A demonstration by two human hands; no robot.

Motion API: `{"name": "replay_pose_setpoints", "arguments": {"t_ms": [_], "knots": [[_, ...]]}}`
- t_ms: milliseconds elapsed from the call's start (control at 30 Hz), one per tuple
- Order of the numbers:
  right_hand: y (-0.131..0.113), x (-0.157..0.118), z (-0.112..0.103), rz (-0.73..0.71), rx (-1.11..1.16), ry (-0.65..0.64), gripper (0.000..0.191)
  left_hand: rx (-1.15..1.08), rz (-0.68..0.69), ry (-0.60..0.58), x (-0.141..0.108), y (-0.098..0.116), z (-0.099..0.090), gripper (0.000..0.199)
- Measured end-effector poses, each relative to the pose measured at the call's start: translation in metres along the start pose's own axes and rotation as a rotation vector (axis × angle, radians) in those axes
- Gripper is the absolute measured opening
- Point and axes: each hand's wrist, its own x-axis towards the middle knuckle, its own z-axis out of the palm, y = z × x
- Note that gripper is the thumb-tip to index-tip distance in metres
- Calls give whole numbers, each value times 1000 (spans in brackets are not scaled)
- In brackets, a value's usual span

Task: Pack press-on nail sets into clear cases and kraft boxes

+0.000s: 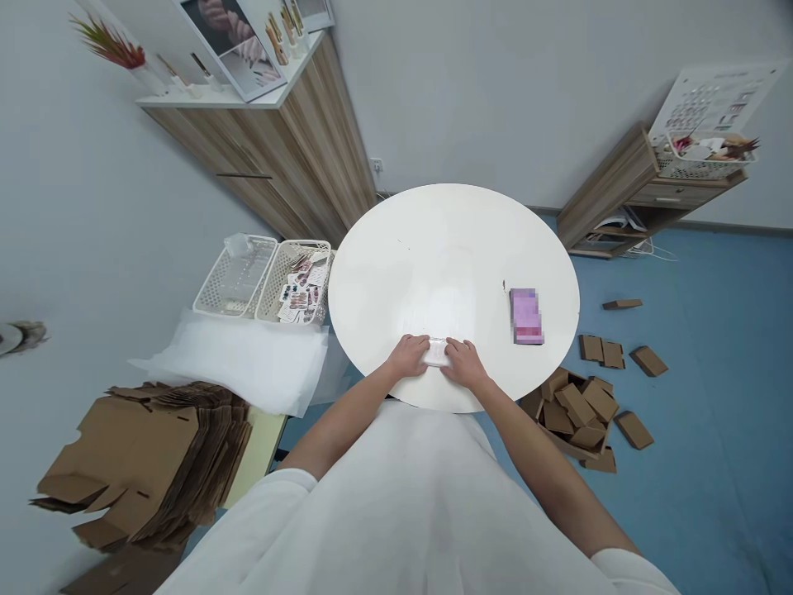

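A small white, partly see-through packet [437, 353] lies on the white round table [396, 273], close to its front edge. My left hand [410, 355] grips the packet's left end with bent fingers. At the right end, my right hand [463, 362] holds it the same way, its fingers curled at the edge. The fingertips hide both ends of the packet. Farther right on the table rests a purple rectangular item [526, 316], its face blurred, touched by neither hand.
Left of the table are a basket of printed cards [297, 289], a basket with clear plastic [239, 281], white sheets [248, 355] and stacked flat cardboard [136, 463]. Small brown boxes [576, 405] fill a carton on the floor at right. Cabinets stand behind.
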Motion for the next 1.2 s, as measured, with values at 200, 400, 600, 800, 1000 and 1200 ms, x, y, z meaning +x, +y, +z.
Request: {"name": "replay_pose_setpoints", "arguments": {"t_ms": [200,400,600,800,1000,1200], "knots": [[-10,-23,-14,22,199,-125,25,-172,-29,-178,-17,5,-7,37],[-10,-21,-21,72,324,-29,22,-230,-42,-135,-14,3,-12,25],[6,6,-30,307,452,-111,33,-340,-111,-92,-1,-7,-18,29],[15,15,-25,458,593,-132,29,-501,-357,-21,5,-19,-7,28],[28,18,-18,563,597,-24,22,-494,-535,-15,7,-32,-1,17],[43,6,-13,714,502,73,22,-393,-668,-25,-1,-40,0,14]]}}
